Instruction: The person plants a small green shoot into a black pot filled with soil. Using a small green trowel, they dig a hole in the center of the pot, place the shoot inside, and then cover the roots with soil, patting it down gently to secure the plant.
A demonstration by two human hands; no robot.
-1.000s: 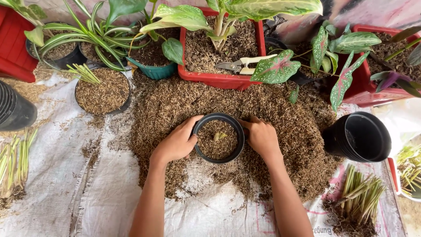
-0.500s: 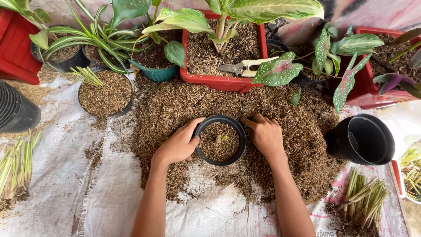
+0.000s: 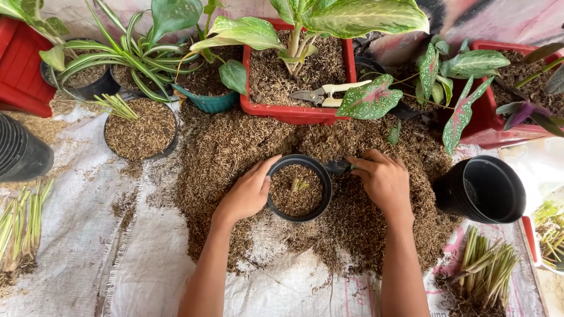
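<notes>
A small black pot (image 3: 322, 179) sits in the middle of a heap of brown husk mix (image 3: 235, 147). It is filled with the same mix, and a short pale green cutting (image 3: 299, 185) stands in it. My left hand (image 3: 247, 192) cups the pot's left side, thumb on the rim. My right hand (image 3: 383, 181) lies on the heap just right of the pot. Its fingertips curl onto a small dark object (image 3: 339, 167) beside the rim; what that object is I cannot tell.
Red planters (image 3: 294, 111) with leafy plants line the back, and pruning shears (image 3: 323, 94) lie in one. A filled black pot (image 3: 140, 126) stands at the left and an empty black pot (image 3: 484, 189) lies at the right. Bundles of green cuttings (image 3: 487, 273) lie on the white sacking (image 3: 82, 235).
My right hand has left the pot's rim and shifted a little to the right, onto the dark object. My left hand stays on the pot.
</notes>
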